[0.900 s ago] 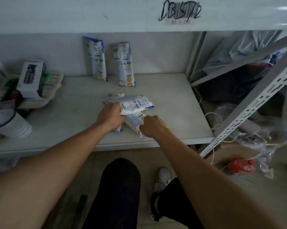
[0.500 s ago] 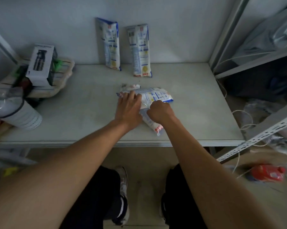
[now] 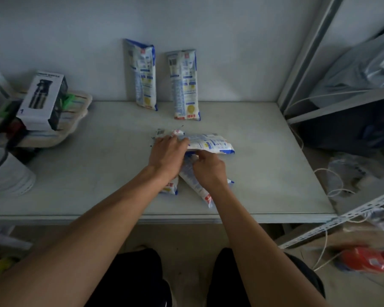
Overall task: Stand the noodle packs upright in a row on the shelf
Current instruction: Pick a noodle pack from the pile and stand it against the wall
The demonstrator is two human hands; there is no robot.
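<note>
The main risk is a dragged pile: 3 noodle packs lie flat and overlapping in the middle of the shelf (image 3: 264, 173), so lifting 1 could slide another toward the front edge, where the lowest pack (image 3: 199, 187) already points. Soft wrappers may also slump or topple once stood against the back wall, knocking the 2 upright packs (image 3: 142, 74) (image 3: 184, 85) already leaning there along the back edge.

The left hand (image 3: 167, 151) lies palm-down on the pile, its fingers (image 3: 177, 141) curled over the near end of the top pack (image 3: 211, 144), which extends rightward from under them. The right hand (image 3: 208, 168) sits just beside it, fingertips bent down at that pack's front edge and covering the lowest pack; whether they actually pinch anything I cannot tell. A third pack (image 3: 170, 187) shows under the left wrist.
</note>
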